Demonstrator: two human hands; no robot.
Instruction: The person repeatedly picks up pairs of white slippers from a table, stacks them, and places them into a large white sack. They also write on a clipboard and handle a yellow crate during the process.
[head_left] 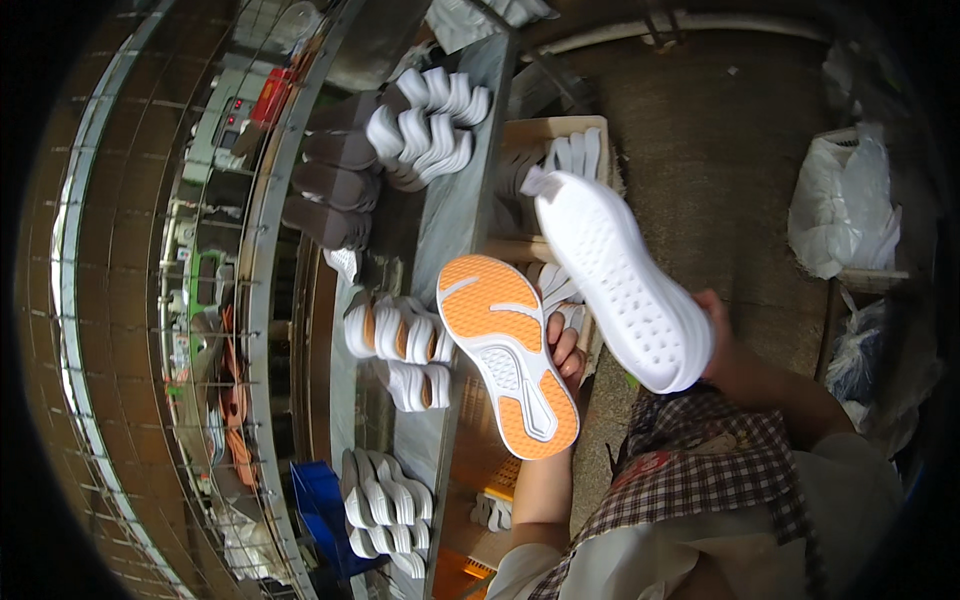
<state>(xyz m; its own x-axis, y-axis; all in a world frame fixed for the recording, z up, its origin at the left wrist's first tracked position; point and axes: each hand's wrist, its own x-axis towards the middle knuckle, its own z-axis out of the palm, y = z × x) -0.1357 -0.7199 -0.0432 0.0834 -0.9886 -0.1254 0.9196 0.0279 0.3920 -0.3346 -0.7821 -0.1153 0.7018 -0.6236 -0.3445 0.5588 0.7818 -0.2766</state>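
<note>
My left hand (568, 352) is closed round the edge of a shoe sole (492, 350), its fingers showing along the right side. The orange tread pads and white middle of this sole face me. To the right, my right hand (714, 325) grips a white shoe sole (625, 275) by its lower end; most of its fingers are hidden behind it. This one shows a white face with rows of small dimples, and a small pale tab (536, 181) sticks out at its upper end. The two soles are held side by side, tilted the same way.
A metal shelf (445, 235) on the left carries rows of white soles (425, 125), dark-faced soles (340, 165) and orange-bottomed soles (400, 335). Behind my hands stands a bin (520, 130) with more soles. A wire mesh (130, 300) runs along the far left; a plastic bag (845, 205) sits right.
</note>
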